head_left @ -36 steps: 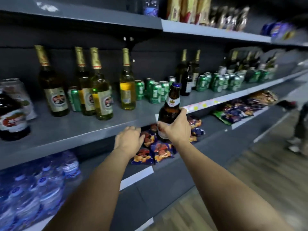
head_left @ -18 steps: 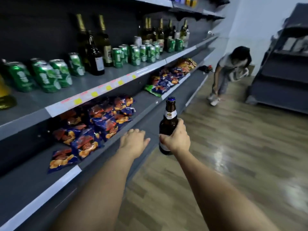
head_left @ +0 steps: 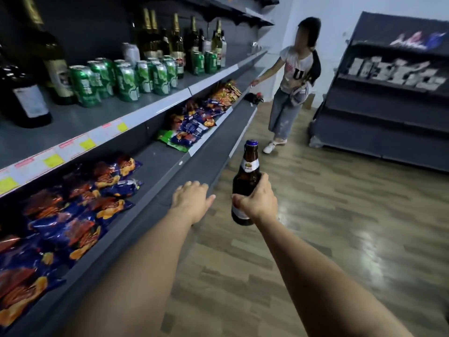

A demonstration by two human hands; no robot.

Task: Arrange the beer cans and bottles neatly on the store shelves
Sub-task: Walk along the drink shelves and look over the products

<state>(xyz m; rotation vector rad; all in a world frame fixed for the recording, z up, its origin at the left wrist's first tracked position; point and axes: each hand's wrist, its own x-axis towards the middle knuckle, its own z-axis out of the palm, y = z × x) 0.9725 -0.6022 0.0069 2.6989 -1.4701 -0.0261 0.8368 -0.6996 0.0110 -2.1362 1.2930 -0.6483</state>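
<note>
Two hands reach out ahead of me: my right hand [head_left: 255, 203] grips a brown beer bottle [head_left: 246, 181] upright around its lower body, out over the wooden floor [head_left: 315, 239] and clear of the shelving, while my left hand [head_left: 192, 199] hangs relaxed and holds nothing, near the lip of the snack shelf [head_left: 155, 198]. On the upper shelf [head_left: 80, 122] stand green cans [head_left: 126, 79] and tall bottles [head_left: 177, 45]; their labels look too blurred to read. Another person [head_left: 294, 76] stands at the far end.
</note>
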